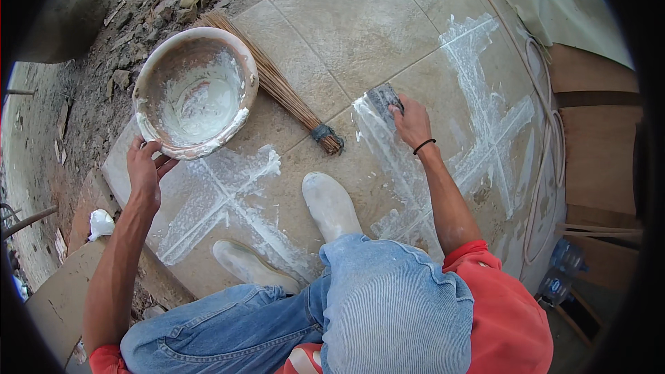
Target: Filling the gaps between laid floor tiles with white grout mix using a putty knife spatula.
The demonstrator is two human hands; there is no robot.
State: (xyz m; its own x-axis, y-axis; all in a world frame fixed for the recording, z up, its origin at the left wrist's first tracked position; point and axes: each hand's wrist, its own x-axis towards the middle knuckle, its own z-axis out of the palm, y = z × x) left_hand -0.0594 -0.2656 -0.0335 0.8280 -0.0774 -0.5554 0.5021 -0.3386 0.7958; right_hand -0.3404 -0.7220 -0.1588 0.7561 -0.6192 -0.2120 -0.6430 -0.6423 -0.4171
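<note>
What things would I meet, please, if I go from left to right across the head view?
White crumpled piece → round bowl with white paste → bound end of the broom → flat scraper → right hand, holding that scraper → clear plastic bottles.

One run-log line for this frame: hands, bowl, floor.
left hand: gripping bowl rim | right hand: holding scraper at tile joint | bowl: white paste inside | tiles: white smears along several joints

Building site, looks like: floor tiles point(346, 21) with white paste point(485, 125) smeared along joints, rubble point(190, 0) far left, brown boards point(599, 159) right.
</note>
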